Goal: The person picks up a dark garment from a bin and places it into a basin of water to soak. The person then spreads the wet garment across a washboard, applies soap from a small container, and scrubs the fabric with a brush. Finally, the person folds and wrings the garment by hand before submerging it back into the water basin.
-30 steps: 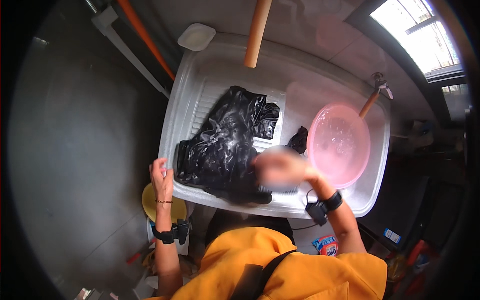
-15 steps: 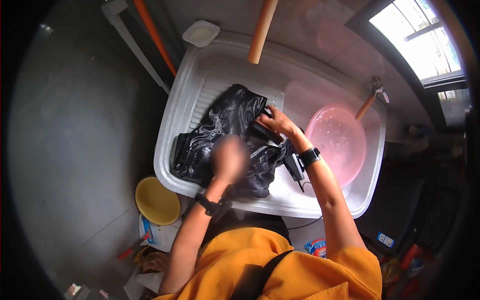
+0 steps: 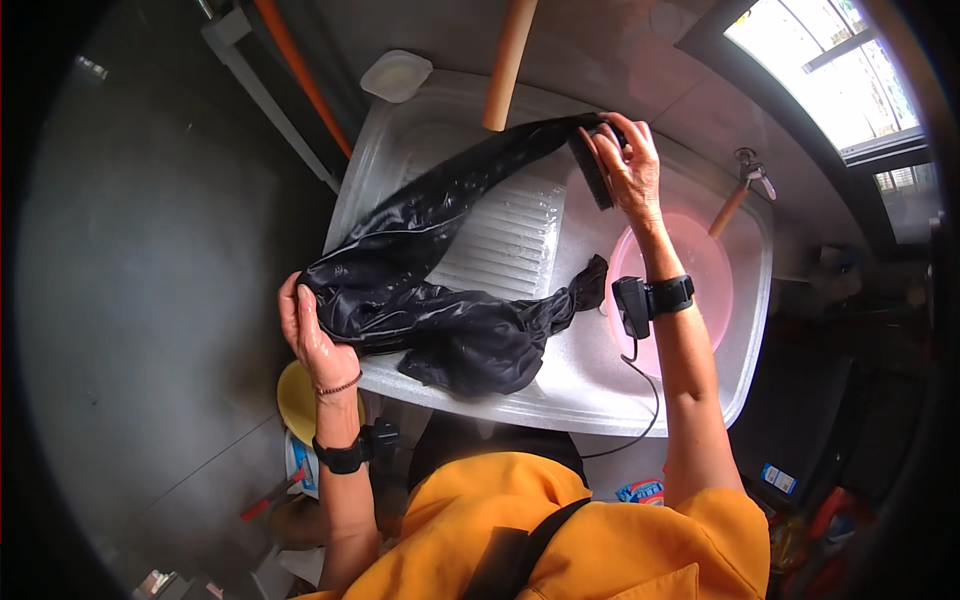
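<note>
A wet black garment is stretched over the washboard moulded into the grey-white laundry sink. At the sink's left rim my left hand grips one bunched end, with its fingers partly behind the cloth. My right hand is raised near the far side, closed on a dark-bristled scrubbing brush and on the garment's far end. Another part of the cloth lies folded along the near rim, its narrow tip reaching toward the pink basin.
The pink basin sits in the sink's right part, below a tap. A small white dish rests on the far left corner. An orange-tan pipe hangs over the back. A yellow basin stands below the left rim.
Both hands have moved apart: the left to the left rim, the right up and away with the brush. The garment, bunched before, is now pulled out long between them, uncovering the washboard.
</note>
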Available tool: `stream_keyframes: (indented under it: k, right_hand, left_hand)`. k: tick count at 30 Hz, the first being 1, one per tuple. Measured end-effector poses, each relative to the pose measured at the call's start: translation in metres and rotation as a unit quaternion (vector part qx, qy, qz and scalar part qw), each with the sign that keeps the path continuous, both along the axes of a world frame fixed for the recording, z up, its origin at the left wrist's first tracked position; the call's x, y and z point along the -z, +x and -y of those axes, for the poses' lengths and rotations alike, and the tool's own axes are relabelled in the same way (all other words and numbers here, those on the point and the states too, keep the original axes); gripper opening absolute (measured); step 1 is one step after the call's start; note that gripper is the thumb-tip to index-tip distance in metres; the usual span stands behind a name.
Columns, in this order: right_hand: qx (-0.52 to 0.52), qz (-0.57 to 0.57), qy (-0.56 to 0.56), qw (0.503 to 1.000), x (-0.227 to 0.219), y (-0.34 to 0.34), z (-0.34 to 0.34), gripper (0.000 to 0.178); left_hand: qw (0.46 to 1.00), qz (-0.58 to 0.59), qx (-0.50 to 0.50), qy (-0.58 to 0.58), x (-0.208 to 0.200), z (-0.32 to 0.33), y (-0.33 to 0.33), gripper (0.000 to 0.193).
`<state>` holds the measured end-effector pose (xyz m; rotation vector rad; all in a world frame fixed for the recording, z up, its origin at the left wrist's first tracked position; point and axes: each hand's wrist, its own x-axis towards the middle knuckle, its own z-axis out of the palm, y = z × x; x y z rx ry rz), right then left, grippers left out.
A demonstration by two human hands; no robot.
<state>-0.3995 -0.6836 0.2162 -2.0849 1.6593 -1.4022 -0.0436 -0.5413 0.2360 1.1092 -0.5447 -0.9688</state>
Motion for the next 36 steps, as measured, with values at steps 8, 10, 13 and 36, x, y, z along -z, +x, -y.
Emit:
stream_keyframes:
  k: [8, 10, 13, 36]
  right_hand:
    - [0.204, 0.007, 0.216, 0.955, 0.081, -0.028, -0.028, 0.057]
    - [0.189, 0.066, 0.255, 0.946, 0.067, 0.001, -0.037, 0.055]
    - [0.079, 0.151, 0.187, 0.967, 0.061, 0.043, -0.048, 0.041]
    - [-0.242, -0.246, 0.075, 0.936, 0.128, 0.123, -0.043, 0.022]
  left_hand:
    - [0.782, 0.522, 0.339, -0.035, 0.013, -0.043, -0.07, 0.019]
    - [0.726, 0.57, 0.385, -0.003, 0.049, -0.059, -0.079, 0.024]
    - [0.728, 0.572, 0.376, -0.018, 0.068, -0.066, -0.085, 0.027]
    - [0.79, 0.413, 0.452, 0.028, 0.096, -0.065, -0.076, 0.018]
